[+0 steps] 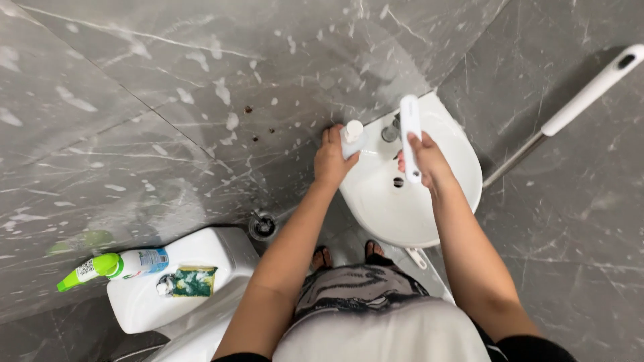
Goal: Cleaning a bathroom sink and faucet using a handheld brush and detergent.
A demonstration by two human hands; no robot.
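— Both hands are over the round white ceramic washbasin (pixel 429 214): the left hand (pixel 332 159) is wrapped around a small white plastic pump bottle (pixel 353 137) at the basin's back rim, the right hand (pixel 422 159) grips a slim white plastic brush handle (pixel 410 137) beside the chrome tap (pixel 391 131).

— Best to keep that bottle steady and upright, I'd judge, and the handle inside the bowl. Any room?

— Tight. Grey marble wall behind, a white-handled mop (pixel 570 110) leaning right, the white toilet cistern (pixel 181 281) with a green-capped cleaner bottle (pixel 111 266) left

Bare forearms, black short sleeves, white apron, open sandals.
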